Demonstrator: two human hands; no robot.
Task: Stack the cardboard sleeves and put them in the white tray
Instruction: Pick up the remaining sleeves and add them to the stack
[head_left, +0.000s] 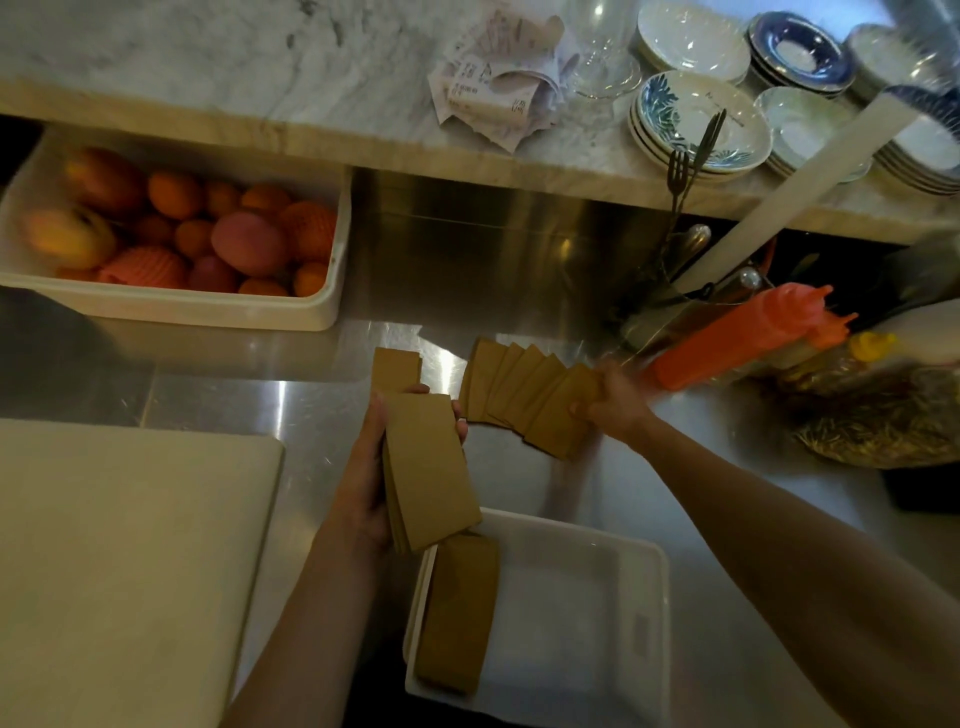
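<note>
My left hand (363, 483) holds a stack of flat brown cardboard sleeves (431, 473) above the steel counter, just past the far left corner of the white tray (644, 623). A pile of sleeves (460, 613) lies along the tray's left side. My right hand (615, 402) grips the near end of a fanned row of sleeves (524, 392) spread on the counter. One more sleeve (396, 368) lies flat beyond my left hand.
A pale cutting board (119, 561) lies at the left. A white bin of fruit (171, 306) sits at the back left. Orange squeeze bottles (743, 338), a cutlery holder (680, 280) and a bag (872, 415) crowd the right. Bowls (701, 119) and receipts (498, 78) rest on the marble shelf.
</note>
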